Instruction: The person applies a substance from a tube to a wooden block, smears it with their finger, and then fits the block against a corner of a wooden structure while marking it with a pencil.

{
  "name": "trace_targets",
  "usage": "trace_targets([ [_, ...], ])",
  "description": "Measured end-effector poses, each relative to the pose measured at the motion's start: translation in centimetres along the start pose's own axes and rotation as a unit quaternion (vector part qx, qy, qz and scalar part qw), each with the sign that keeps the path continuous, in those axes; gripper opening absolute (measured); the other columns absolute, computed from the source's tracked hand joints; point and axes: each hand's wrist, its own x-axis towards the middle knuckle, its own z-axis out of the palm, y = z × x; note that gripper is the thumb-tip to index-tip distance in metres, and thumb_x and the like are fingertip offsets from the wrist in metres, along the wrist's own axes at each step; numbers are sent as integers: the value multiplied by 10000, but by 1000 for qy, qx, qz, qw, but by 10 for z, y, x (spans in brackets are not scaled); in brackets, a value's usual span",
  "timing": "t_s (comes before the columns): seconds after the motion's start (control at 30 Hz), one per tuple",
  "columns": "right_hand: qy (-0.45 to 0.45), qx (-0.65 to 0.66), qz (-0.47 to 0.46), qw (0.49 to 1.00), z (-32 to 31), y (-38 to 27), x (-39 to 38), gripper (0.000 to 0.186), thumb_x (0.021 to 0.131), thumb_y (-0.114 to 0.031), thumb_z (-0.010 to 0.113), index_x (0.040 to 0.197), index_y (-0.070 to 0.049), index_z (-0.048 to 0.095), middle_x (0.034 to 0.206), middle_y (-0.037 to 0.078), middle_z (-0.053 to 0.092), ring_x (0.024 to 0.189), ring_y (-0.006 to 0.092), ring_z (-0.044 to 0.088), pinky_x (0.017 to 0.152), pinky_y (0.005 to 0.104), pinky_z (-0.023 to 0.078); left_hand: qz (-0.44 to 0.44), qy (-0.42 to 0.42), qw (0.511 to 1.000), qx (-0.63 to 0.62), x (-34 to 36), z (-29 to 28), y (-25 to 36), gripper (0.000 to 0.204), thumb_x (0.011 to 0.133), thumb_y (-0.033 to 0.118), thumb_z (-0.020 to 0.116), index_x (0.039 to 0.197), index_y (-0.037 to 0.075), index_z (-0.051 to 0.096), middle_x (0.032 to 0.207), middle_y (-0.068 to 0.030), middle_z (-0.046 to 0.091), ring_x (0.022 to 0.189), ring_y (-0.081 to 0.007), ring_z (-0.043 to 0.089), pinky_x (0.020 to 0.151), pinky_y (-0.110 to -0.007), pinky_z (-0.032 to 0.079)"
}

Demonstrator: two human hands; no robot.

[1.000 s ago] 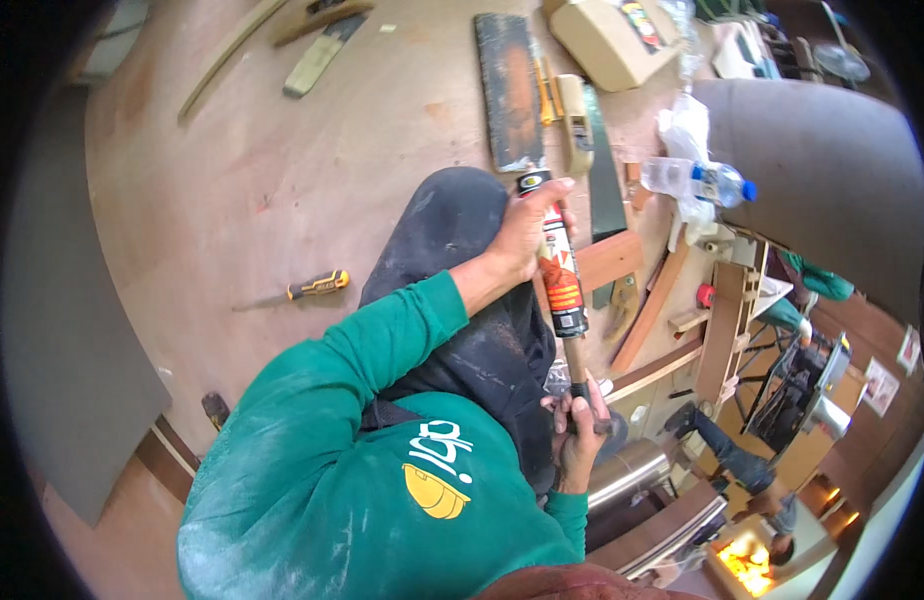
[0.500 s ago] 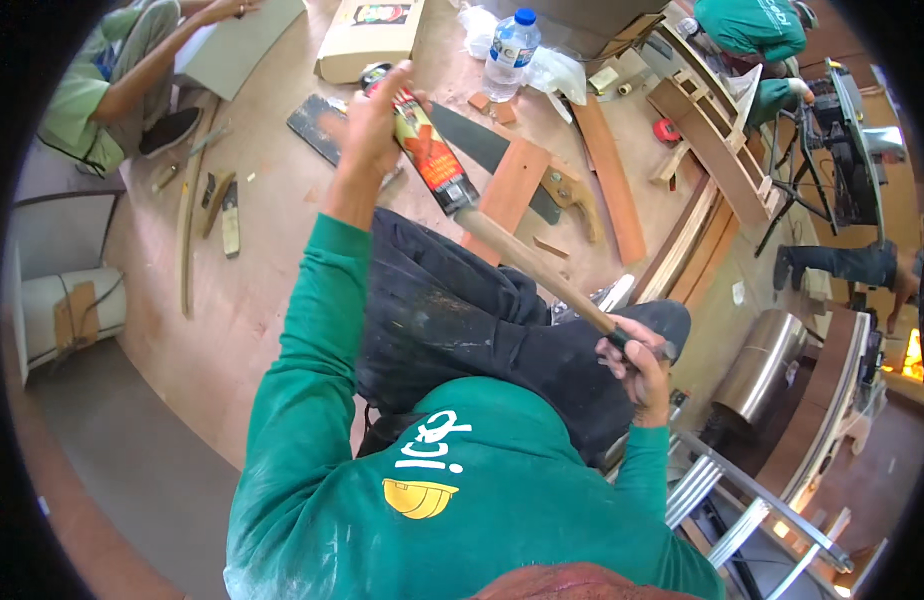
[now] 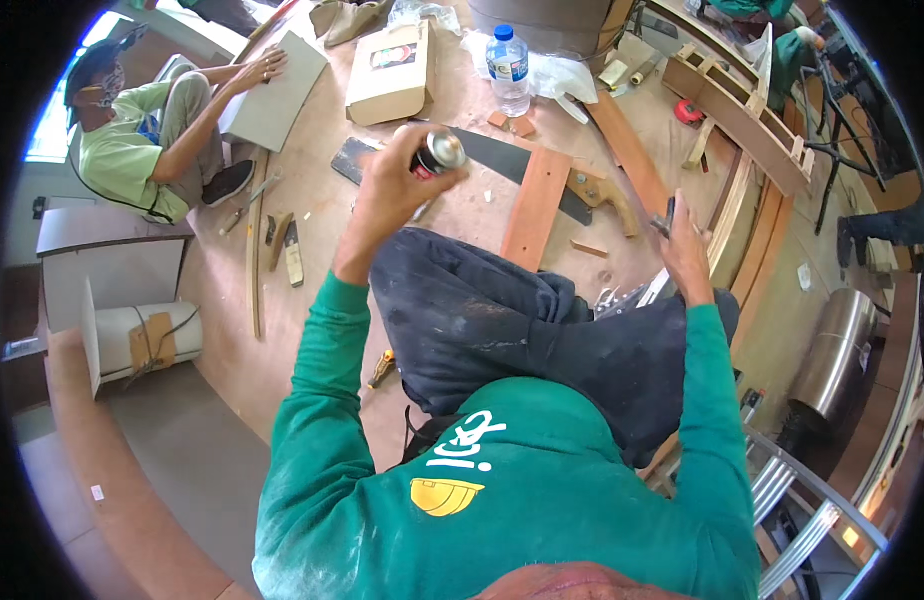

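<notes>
My left hand [image 3: 390, 180] is raised in front of me, its fingers wrapped round a can [image 3: 444, 151]. The can is tilted so that its silver round end faces up, and little of its red side shows. My right hand [image 3: 689, 250] is held up over my right knee, closed on a tool of which only a dark end [image 3: 668, 216] sticks out. In the earlier frame this tool shows a long wooden handle. On the floor between my hands lie a reddish wooden board [image 3: 535, 205] and a handsaw [image 3: 604, 197] under it.
A water bottle [image 3: 509, 72] stands beyond the saw, beside a cardboard box [image 3: 390, 75]. To the left, a co-worker in a light green shirt [image 3: 132, 150] sits holding a grey panel [image 3: 277, 95]. A yellow-handled tool [image 3: 382, 368] lies by my left leg. Planks [image 3: 627, 140] and a ladder [image 3: 782, 490] are on the right.
The can has turned from lying slantwise to showing its round end. The tool's handle has come away from the can, and my right hand has moved up and forward. My view has shifted left.
</notes>
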Motion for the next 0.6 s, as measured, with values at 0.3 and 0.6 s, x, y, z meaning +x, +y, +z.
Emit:
trace_targets([
  [0.3, -93, -78, -2, 993, 28, -16, 13, 829, 883, -135, 755, 1617, -84, 374, 1477, 171, 549, 1385, 374, 513, 1082, 660, 433, -162, -111, 979, -54, -59, -14, 13, 525, 849, 210, 872, 1301, 16, 688, 1140, -61, 724, 1055, -133, 661, 981, -319, 533],
  [0.6, -253, 589, -132, 756, -32, -246, -44, 576, 942, -105, 728, 1496, -41, 584, 1098, 47, 613, 1016, 121, 582, 939, 302, 517, -147, -140, 977, -70, -86, -6, 32, 528, 832, 205, 866, 1284, -2, 689, 1046, -106, 762, 904, -162, 703, 861, -341, 572],
])
